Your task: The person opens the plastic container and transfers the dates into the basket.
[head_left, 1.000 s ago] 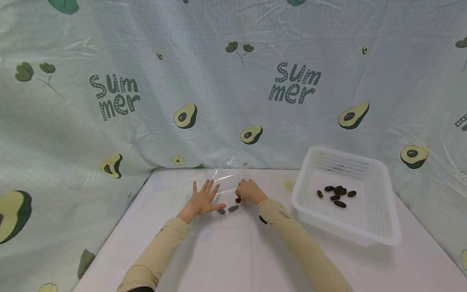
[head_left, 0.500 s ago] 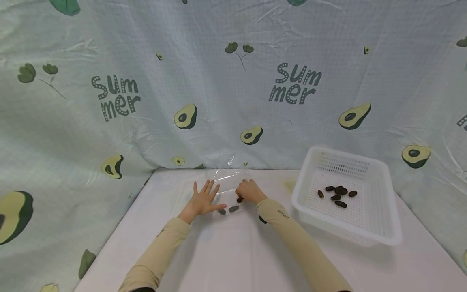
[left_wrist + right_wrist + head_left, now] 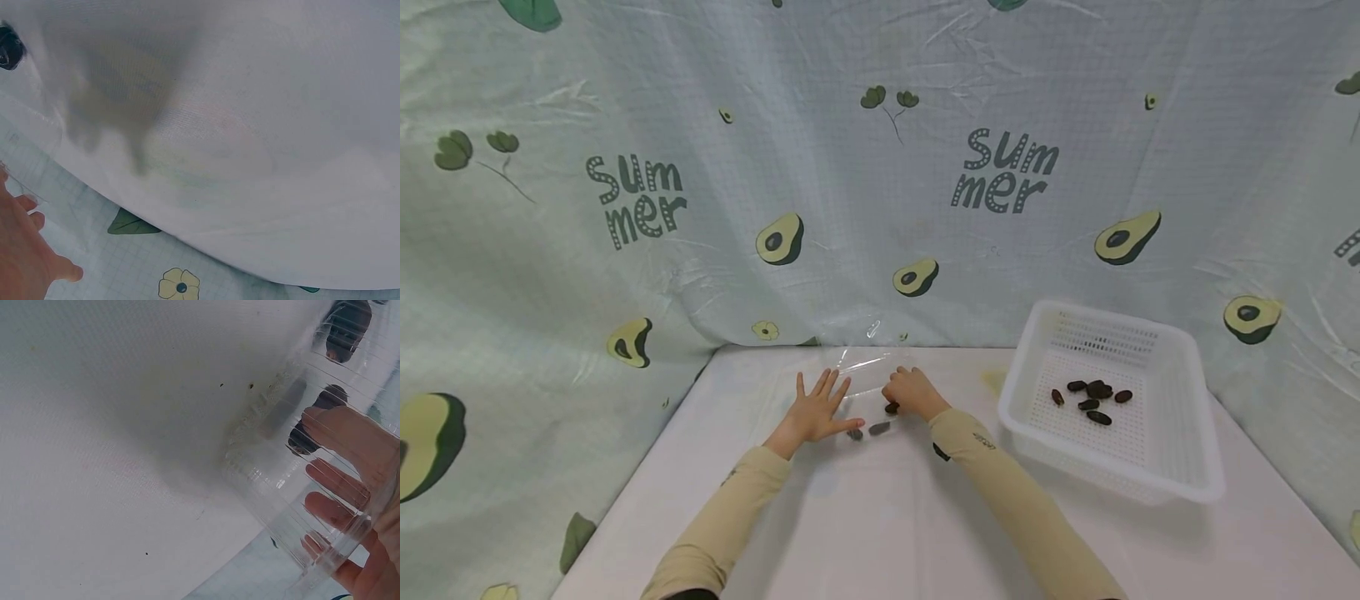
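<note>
A clear ridged plastic box [image 3: 867, 363] stands on the table between my hands, with dark oval, date-like fruits [image 3: 878, 428] inside near its front wall. My right hand [image 3: 913, 393] reaches into it, fingers bent. It pinches one dark fruit [image 3: 892, 407]; the right wrist view shows the thumb across this fruit [image 3: 302, 439] through the clear wall, while another fruit [image 3: 349, 330] lies farther along. At the box's left side my left hand [image 3: 814, 414] has its fingers spread, thumb pointing toward the front wall. In the left wrist view only part of that hand [image 3: 28, 250] shows.
To the right stands a white perforated basket [image 3: 1206, 433] holding several more dark fruits [image 3: 1099, 418]. A white cover lies over the table [image 3: 865, 533]. Behind it hangs a pale curtain [image 3: 835, 150] printed with avocados and lettering.
The fruit at my right fingers has shifted very slightly within the box. My left hand, the box and the basket have stayed in place.
</note>
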A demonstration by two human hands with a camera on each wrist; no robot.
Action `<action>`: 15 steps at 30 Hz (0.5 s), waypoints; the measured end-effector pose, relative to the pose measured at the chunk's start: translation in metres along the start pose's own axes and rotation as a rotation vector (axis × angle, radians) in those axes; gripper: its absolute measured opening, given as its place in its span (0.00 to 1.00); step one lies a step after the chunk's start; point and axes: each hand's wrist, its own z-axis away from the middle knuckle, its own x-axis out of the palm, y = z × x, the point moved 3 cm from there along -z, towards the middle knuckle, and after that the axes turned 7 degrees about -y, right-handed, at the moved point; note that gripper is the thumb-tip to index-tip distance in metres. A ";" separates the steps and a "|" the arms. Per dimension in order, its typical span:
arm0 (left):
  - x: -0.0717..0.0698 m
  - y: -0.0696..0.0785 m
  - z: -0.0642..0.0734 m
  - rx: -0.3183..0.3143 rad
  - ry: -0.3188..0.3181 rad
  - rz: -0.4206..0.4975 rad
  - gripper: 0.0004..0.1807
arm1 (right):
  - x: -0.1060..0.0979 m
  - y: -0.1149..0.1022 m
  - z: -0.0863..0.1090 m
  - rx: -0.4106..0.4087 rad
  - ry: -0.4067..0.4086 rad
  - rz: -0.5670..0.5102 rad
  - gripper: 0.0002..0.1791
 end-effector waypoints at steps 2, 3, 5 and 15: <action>0.000 0.000 0.000 0.000 -0.003 0.001 0.47 | 0.001 0.000 -0.001 -0.004 0.009 0.007 0.03; 0.001 0.000 0.000 0.001 -0.005 0.002 0.47 | 0.001 0.000 -0.001 -0.004 0.012 0.010 0.02; 0.000 0.000 0.000 0.000 -0.010 0.005 0.47 | 0.000 0.000 0.000 -0.005 0.019 0.011 0.01; -0.001 0.000 -0.001 -0.006 -0.019 0.007 0.47 | -0.010 0.008 0.010 -0.046 0.083 0.059 0.07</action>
